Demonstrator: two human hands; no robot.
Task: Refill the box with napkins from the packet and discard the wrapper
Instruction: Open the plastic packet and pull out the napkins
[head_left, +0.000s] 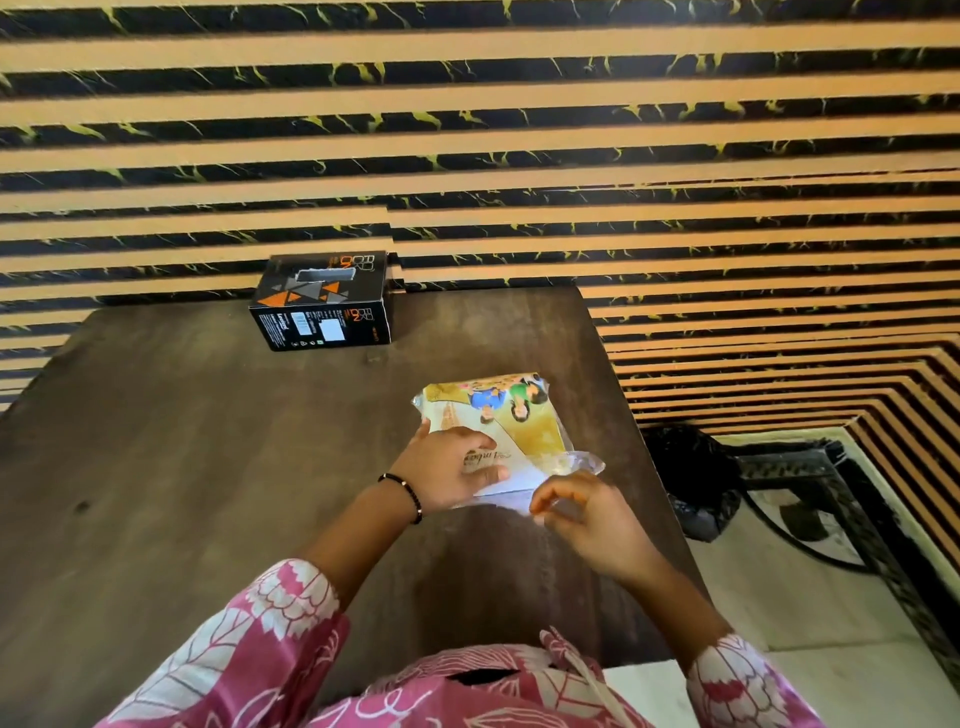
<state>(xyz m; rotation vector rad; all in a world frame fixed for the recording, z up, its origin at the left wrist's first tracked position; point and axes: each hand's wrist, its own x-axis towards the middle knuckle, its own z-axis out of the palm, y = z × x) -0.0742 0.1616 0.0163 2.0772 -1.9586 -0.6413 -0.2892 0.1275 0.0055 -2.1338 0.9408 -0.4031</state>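
We take the packet (498, 421) as landmark: it lies flat on the dark table (156, 441), toward the table's right edge.

Far to its upper left, against the striped wall, stands the black box (324, 299), top slot facing up, well apart from the packet.

At the packet's near left corner rests the left hand (449, 475), fingers spread and pressed flat on the printed film, pinning it down.

At the near right corner the right hand (584, 519) has thumb and fingertips drawn together on the clear loose wrapper edge (582, 462); motion blur means we cannot tell how firm that pinch is.

Below and right of the packet, on the floor, sits a dark bin (696, 483).

Risks, as we judge them:
- a sharp tear could spill napkins over the near table edge;
- the packet could skid if the left hand eases;
- the film may stretch rather than split.

Unclear:
- whether the box is empty;
- whether the wrapper is already open;
- the bin's mouth, partly behind the table;
- the packet's print, too small to read.
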